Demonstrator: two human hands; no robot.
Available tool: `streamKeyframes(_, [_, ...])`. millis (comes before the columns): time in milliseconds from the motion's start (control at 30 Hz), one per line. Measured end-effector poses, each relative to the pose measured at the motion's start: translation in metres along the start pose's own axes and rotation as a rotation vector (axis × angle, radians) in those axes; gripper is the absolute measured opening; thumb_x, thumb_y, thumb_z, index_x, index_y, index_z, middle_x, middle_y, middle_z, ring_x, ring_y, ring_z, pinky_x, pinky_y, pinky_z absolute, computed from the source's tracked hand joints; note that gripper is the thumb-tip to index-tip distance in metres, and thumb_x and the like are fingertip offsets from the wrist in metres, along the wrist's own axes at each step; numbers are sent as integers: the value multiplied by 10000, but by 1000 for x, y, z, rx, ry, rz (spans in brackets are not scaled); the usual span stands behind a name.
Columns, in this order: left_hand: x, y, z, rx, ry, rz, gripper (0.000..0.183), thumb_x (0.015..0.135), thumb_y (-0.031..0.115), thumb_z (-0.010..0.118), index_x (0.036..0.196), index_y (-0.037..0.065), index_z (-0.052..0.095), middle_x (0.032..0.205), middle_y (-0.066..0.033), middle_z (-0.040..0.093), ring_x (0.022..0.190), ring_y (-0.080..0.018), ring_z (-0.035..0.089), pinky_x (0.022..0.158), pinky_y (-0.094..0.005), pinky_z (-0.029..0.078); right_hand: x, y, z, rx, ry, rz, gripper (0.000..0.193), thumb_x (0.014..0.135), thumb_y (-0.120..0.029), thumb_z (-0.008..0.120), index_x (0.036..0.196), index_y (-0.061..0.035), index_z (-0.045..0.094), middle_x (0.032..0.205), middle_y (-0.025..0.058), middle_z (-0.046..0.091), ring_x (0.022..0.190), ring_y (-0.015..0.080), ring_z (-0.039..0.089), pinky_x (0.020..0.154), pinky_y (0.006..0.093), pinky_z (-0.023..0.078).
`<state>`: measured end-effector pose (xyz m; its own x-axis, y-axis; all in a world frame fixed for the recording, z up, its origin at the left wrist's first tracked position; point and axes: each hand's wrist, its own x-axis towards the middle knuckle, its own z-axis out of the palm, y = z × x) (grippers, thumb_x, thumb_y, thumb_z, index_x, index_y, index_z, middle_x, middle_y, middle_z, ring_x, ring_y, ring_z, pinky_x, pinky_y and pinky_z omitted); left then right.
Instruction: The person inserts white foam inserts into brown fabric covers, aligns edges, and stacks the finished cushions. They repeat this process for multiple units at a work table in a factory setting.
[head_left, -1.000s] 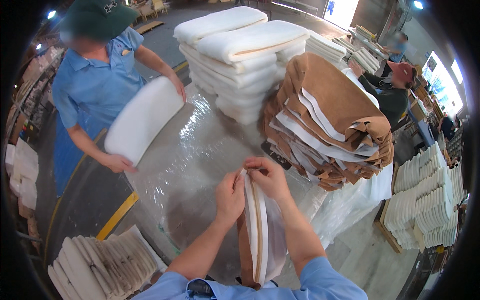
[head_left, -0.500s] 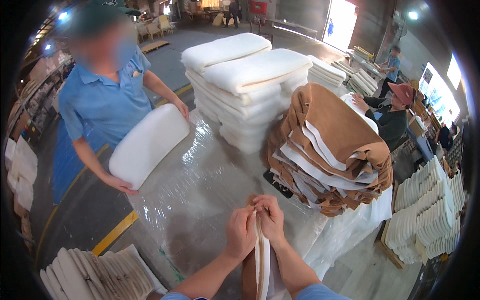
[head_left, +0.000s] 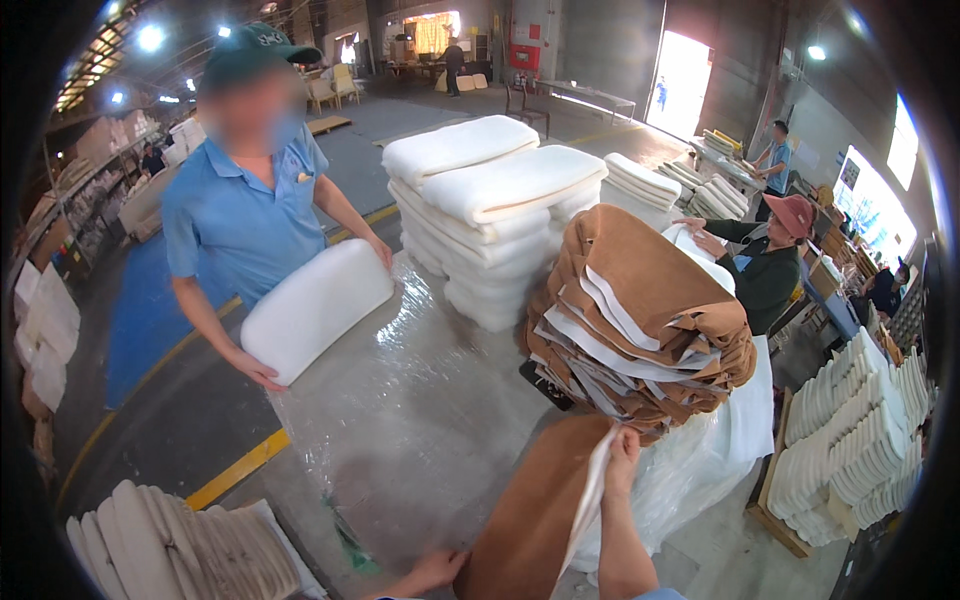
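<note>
In front of me is a brown fabric cover (head_left: pixel 525 500) with a white lining, spread partly open and tilted. My right hand (head_left: pixel 622 462) is closed on its upper right edge, where the white inner side shows. At its lower left edge, near the bottom of the view, my left hand (head_left: pixel 438 570) pinches the fabric. A tall pile of brown covers (head_left: pixel 650 300) with grey-white linings stands just beyond my right hand. Across the table, a co-worker's hands hold a white foam cushion (head_left: pixel 318 310) by its two ends.
Stacked white padding (head_left: pixel 500 190) stands at the table's far side. Plastic film covers the table (head_left: pixel 400 440). White cushions lie in rows (head_left: pixel 850 430) on a pallet at right, and more pads (head_left: pixel 190 550) sit at lower left. Another person (head_left: pixel 765 250) works behind the brown pile.
My hands have moved apart, the right one up and rightward, the left one down and leftward. The cover, earlier held narrow and edge-on, now spreads between them. The view has tilted up.
</note>
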<state>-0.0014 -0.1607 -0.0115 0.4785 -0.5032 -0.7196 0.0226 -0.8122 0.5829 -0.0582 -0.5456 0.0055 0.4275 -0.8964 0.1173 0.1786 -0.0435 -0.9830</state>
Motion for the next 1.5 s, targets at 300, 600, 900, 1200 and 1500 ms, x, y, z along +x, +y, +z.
streamKeyframes(300, [-54,-12,4,-1191,242,-19,404,1018,291,723,1311,23,645,1219,-115,713,1132,-295,669,1069,-443,493,-79,-14,-94,770,20,256,418,1092,-529,530,1165,-128,623,1045,48,662,958,198,642,895,340,536])
streamKeyframes(600, [-90,7,-67,-787,754,543,431,1078,369,562,922,-7,705,937,-74,698,901,-203,643,871,-361,509,-113,-65,-100,-141,-467,174,595,1139,-505,411,1198,-18,748,977,92,767,949,194,709,930,350,544])
streamKeyframes(900, [-78,-35,-31,-750,888,559,581,1060,371,424,850,-47,767,891,-138,755,905,-268,680,883,-393,520,-146,-43,-98,102,-212,260,601,1139,-445,430,962,37,742,847,122,747,801,210,726,800,341,577])
streamKeyframes(1200, [-90,-55,-40,-962,602,480,500,1009,336,453,985,-45,777,1031,-157,772,1031,-251,697,983,-373,499,-153,-25,-92,205,-253,281,664,1119,-534,412,1002,50,705,839,157,746,812,256,737,826,376,586])
streamKeyframes(1500, [-98,-51,-41,-1128,326,387,465,999,336,513,1091,-50,756,1170,-169,753,1129,-269,684,1040,-392,489,-161,-17,-113,352,-219,395,518,1076,-426,519,969,47,701,899,190,753,850,285,743,846,398,592])
